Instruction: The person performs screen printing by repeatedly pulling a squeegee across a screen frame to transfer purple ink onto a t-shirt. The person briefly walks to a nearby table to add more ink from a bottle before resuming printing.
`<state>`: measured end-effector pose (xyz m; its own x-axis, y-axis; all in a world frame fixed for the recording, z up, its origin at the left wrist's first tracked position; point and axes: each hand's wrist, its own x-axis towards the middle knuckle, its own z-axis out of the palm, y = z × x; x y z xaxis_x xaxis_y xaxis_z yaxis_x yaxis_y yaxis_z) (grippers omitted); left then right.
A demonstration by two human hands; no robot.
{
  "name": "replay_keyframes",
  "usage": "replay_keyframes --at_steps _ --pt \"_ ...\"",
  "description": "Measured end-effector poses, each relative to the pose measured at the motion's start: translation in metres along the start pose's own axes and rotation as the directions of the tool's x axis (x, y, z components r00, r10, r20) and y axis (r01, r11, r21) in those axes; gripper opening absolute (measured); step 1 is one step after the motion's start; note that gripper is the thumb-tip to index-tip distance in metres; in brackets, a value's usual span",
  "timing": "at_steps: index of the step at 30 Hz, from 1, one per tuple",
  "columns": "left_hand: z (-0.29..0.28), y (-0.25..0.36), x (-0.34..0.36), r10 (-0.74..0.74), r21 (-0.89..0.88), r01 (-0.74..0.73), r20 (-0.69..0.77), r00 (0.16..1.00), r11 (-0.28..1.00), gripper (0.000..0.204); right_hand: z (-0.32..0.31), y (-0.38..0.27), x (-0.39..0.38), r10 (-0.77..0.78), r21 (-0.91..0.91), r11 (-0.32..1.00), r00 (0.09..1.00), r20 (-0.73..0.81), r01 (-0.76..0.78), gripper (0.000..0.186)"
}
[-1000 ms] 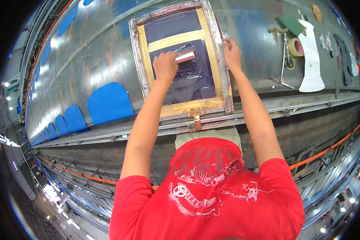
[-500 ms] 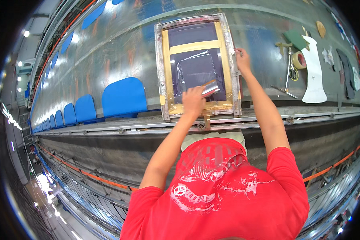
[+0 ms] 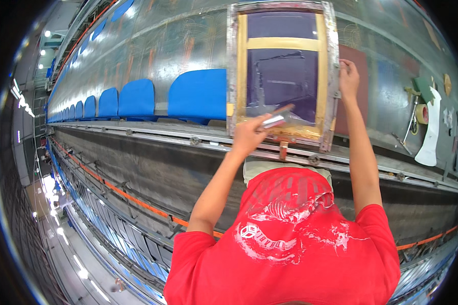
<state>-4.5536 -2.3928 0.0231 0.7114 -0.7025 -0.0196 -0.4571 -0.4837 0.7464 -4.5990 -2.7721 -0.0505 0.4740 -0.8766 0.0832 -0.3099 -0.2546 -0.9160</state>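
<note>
A screen-printing frame (image 3: 333, 76) with taped inner borders and dark purple mesh (image 3: 282, 76) stands over the long table. My left hand (image 3: 249, 136) is closed round a squeegee (image 3: 278, 118), which is tilted over the near end of the mesh. Dark, glossy ink streaks show along the mesh's left side. My right hand (image 3: 348, 80) grips the frame's right side rail with bent fingers, its fingertips partly hidden. A blue panel (image 3: 198, 94) with rounded corners lies against the frame's left side. From under the right side a maroon panel (image 3: 353, 56) shows.
More blue panels (image 3: 136, 98) line the table's near edge to the left. A metal rail (image 3: 194, 140) runs along that edge. To the right lie a tape roll (image 3: 422, 114), scissors (image 3: 415, 125), a white template (image 3: 430, 132) and a green piece (image 3: 422, 87).
The frame has shifted left along the table, up to the blue panel, baring the maroon panel on its right. Both hands moved with it. My view has shifted too.
</note>
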Motion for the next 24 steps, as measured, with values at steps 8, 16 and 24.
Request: replay_keyframes --at_steps 8,16,24 --pt "-0.141 -0.147 -0.001 -0.323 -0.115 0.302 -0.35 0.879 0.946 0.018 0.175 -0.07 -0.085 0.07 0.051 0.996 0.998 -0.002 -0.07 0.02" --pt "-0.125 -0.161 0.014 -0.458 -0.634 0.33 -0.043 0.888 0.699 0.015 0.255 -0.099 -0.127 0.116 0.088 0.989 0.993 0.018 -0.117 0.019" --pt "-0.141 -0.188 0.002 -0.382 -0.377 0.323 -0.092 0.919 0.868 0.016 0.265 -0.103 -0.129 0.097 -0.033 0.995 0.995 -0.024 -0.098 0.021"
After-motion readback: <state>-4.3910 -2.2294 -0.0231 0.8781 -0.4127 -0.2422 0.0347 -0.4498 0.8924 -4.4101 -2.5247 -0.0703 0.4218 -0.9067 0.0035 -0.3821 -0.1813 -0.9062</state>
